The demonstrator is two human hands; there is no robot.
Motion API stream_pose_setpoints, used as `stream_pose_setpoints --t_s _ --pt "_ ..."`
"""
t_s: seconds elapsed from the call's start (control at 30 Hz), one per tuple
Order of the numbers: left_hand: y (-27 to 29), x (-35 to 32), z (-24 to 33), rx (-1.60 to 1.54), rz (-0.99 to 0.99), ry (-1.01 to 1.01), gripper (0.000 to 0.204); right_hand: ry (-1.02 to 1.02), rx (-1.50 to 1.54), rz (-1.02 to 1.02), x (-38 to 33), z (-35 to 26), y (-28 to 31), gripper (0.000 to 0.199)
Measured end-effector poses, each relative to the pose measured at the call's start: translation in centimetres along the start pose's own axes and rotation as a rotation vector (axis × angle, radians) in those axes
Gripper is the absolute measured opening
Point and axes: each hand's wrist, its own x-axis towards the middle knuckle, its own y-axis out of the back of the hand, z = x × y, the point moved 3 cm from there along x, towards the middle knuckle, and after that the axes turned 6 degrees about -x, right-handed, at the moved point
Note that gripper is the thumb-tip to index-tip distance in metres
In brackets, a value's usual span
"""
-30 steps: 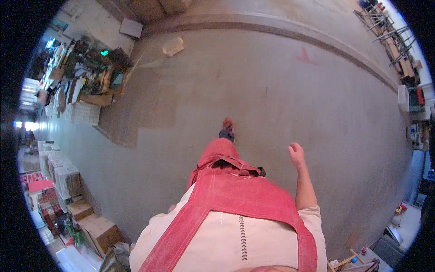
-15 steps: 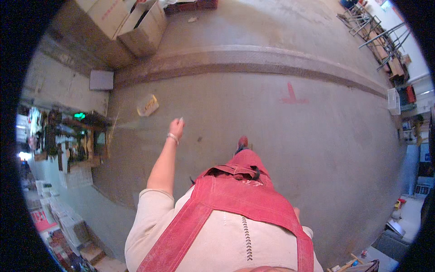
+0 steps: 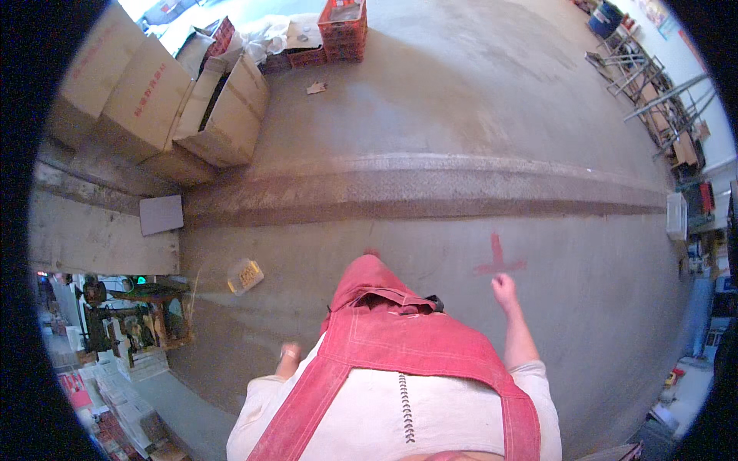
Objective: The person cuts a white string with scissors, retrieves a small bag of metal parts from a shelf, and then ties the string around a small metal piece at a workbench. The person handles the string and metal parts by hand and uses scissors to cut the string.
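My right hand swings out ahead of my body at the right, its fingers curled into a loose fist with nothing visible in it. Beneath it lies a red painted mark on the grey floor. At my left side, my left hand is low and close to the sleeve; its fingers are too small and blurred to make out. I wear a red apron over a light shirt, and one knee is raised in front of me.
A clear plastic tub with yellow contents sits on the floor at the left. Beyond runs a raised floor strip. Large cardboard boxes and red crates stand at the far left; metal frames line the right wall.
I have moved forward, so the tub, red mark and floor strip sit nearer. My left hand has swung back to my side, while my right hand has come forward into view.
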Motion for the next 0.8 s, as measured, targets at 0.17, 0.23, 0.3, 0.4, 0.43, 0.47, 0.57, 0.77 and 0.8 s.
stream_pose_setpoints --t_s 0.17,0.23,0.3,0.4,0.43,0.47,0.57,0.77,0.8 --pt "2.4 1.2 8.6 -0.29 -0.109 0.235 0.035 -0.181 0.336 -0.016 21.4 -22.1 7.9 0.028" --pt "9.0 5.2 16.2 -0.291 -0.108 0.179 0.036 -0.069 0.119 0.02 28.2 -13.8 4.0 0.033" --pt "17.6 10.6 24.6 -0.302 -0.007 0.094 0.038 -0.01 -0.039 -0.058 29.5 -16.4 3.2 0.037" --pt "32.5 17.1 43.0 -0.479 0.222 -0.164 0.042 -0.139 -0.099 -0.516 32.3 -16.8 3.7 0.033" --pt "37.6 18.7 50.5 -0.536 0.296 -0.302 0.043 -0.106 -0.076 -0.473 33.5 -13.7 3.3 0.03" --pt "43.5 22.1 55.5 -0.359 0.686 -0.651 0.041 -0.187 -0.02 -0.324 35.4 -11.8 2.5 0.028" --pt "59.2 21.1 80.7 -0.48 0.542 -0.812 0.029 -0.553 0.047 -0.068 40.2 -12.9 5.5 0.029" --pt "72.5 21.1 103.9 -0.584 0.556 -1.022 0.027 -0.77 0.366 -0.402 55.5 -21.5 9.0 0.024" --pt "71.6 24.1 104.7 -0.566 0.573 -1.025 0.03 -0.698 0.283 -0.4 61.2 -21.3 9.5 0.024"
